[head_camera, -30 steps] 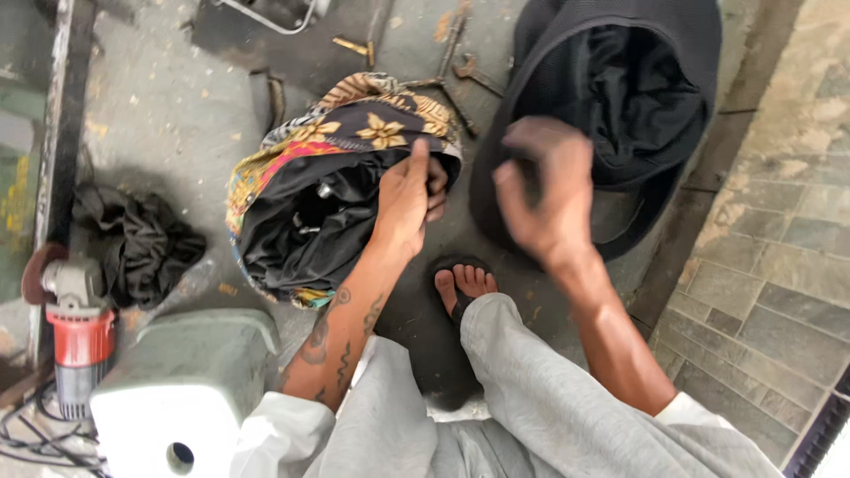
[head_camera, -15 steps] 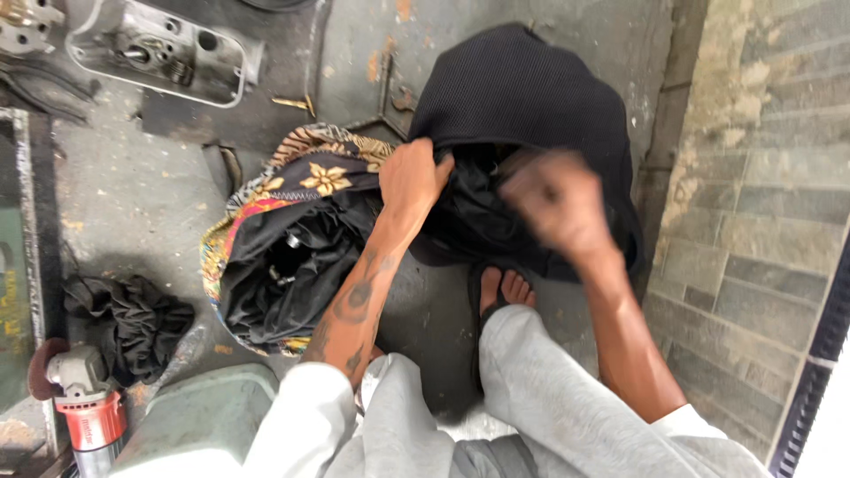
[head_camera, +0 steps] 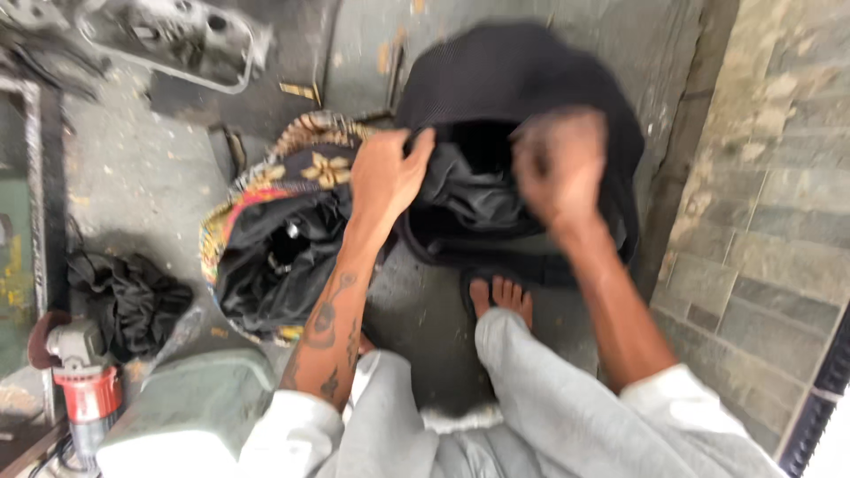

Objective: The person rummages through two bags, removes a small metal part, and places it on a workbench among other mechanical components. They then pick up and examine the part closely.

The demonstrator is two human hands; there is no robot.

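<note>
Grey concrete floor (head_camera: 142, 177), stained and dusty, carries a black bag (head_camera: 522, 80) beside a stone-tiled wall (head_camera: 761, 204). Left hand (head_camera: 387, 173) is clamped on its opening rim; right hand (head_camera: 560, 164) is blurred, its grip untellable. A red grinder (head_camera: 84, 389) lies left.

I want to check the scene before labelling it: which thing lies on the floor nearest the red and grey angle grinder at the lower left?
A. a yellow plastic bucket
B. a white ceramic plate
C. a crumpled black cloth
C: the crumpled black cloth lies on the grey floor just above the red and grey angle grinder.
</note>
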